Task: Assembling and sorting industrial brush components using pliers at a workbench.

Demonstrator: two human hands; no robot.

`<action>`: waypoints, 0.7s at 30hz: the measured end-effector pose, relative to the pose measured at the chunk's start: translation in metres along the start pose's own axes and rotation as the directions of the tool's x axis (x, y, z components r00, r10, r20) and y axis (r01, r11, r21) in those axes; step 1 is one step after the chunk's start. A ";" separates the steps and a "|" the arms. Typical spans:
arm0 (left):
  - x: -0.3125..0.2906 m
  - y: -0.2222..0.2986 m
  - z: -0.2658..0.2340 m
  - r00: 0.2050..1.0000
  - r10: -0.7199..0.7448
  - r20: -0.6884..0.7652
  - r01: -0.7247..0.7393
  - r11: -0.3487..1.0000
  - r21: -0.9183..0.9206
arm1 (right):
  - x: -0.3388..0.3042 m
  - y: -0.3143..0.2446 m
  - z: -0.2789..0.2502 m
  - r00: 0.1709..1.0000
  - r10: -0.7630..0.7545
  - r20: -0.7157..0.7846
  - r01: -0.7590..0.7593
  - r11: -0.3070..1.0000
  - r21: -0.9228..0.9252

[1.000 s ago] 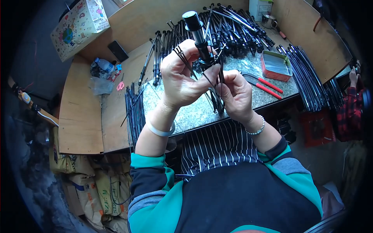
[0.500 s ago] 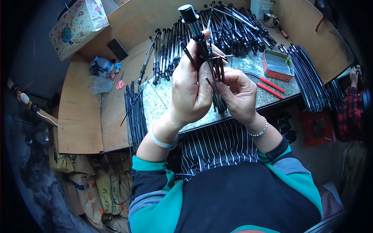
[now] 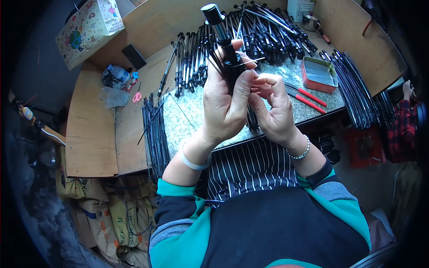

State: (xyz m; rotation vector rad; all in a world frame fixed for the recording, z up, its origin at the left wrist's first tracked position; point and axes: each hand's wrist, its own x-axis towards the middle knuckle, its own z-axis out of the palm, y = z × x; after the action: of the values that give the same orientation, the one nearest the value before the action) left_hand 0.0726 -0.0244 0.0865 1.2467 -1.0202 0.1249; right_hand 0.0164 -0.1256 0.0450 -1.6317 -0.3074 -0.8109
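Observation:
My left hand (image 3: pixel 223 100) is closed around an umbrella frame (image 3: pixel 220 27), its black ridged end and silver shaft pointing up and away from me. Thin black ribs fan out between the fingers and hang below the hand. A fine pale wire (image 3: pixel 255 60) sticks out to the right from the collar under the ridged end. Just below that wire, my right hand (image 3: pixel 277 109) has its fingers curled in, close to the left thumb. Whatever lies between its fingertips is too small to make out.
Umbrella shafts (image 3: pixel 268 38) cover the back of the bench. Black ribs are bundled at left (image 3: pixel 155 129) and right (image 3: pixel 357 89). Red-handled pliers (image 3: pixel 310 103) lie near a tin (image 3: pixel 321 85) of thin pale pieces. Pink scissors (image 3: pixel 137 97), a phone (image 3: pixel 134 56) and a bottle (image 3: pixel 118 72) lie left.
The left thumb has moved up toward the collar, now bent over the ribs. My right fingers have come off the ribs and curled slightly higher. The frame has shifted a little left.

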 end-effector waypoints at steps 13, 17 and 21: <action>-0.001 0.002 0.002 0.997 -0.060 -0.049 0.051 0.984 -0.168 | -0.005 0.002 0.001 1.000 -0.027 -0.016 0.026 0.998 -0.054; 0.001 -0.002 0.002 0.995 0.099 -0.016 -0.099 0.995 0.035 | -0.011 0.006 0.006 0.995 -0.040 -0.090 0.038 0.999 -0.024; 0.000 0.000 0.002 0.993 0.109 -0.036 -0.104 0.986 0.133 | -0.011 0.000 0.009 0.989 0.023 -0.143 -0.013 0.998 0.065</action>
State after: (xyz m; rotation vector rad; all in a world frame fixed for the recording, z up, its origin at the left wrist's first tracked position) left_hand 0.0709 -0.0262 0.0866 1.3021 -1.0548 0.3044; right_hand 0.0113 -0.1146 0.0375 -1.5056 -0.2139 -0.8915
